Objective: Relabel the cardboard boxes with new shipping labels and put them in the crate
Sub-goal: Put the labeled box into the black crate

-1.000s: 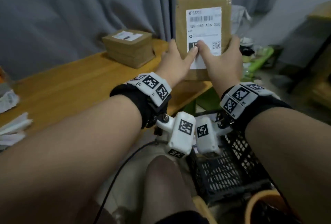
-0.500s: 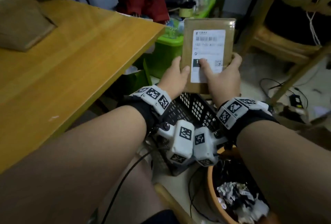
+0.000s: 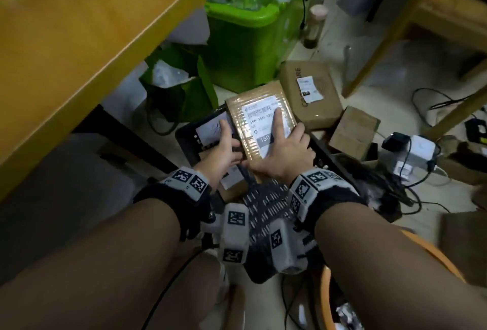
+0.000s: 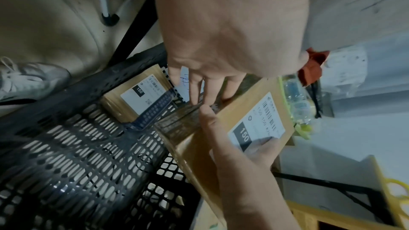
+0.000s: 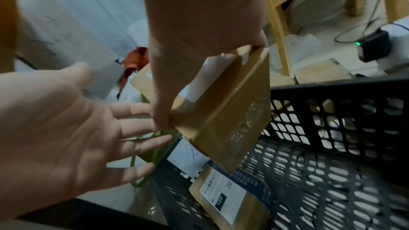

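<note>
A flat cardboard box [image 3: 237,116] with a white shipping label [image 3: 259,118] hangs tilted over the black mesh crate [image 3: 263,205] on the floor. My right hand [image 3: 279,150] holds it, thumb on the near edge and index finger laid along the label. My left hand [image 3: 224,145] is at the box's left edge with fingers straight and spread [image 5: 66,128]; whether they touch it I cannot tell. In the crate [image 4: 77,146] lies another labelled box [image 4: 132,100], also seen from the right wrist [image 5: 223,197] under the held box [image 5: 223,120].
The wooden table [image 3: 79,39] overhangs at the left. Behind the crate stand a green bin [image 3: 245,34] and a green bag [image 3: 179,92]. Two more cardboard boxes [image 3: 311,92] [image 3: 353,129], cables, a power adapter [image 3: 395,142] and chair legs [image 3: 382,47] crowd the right.
The box has come from upright over the table, right and down, to over the crate. My left hand has come off it and opened; the right hand still holds it.
</note>
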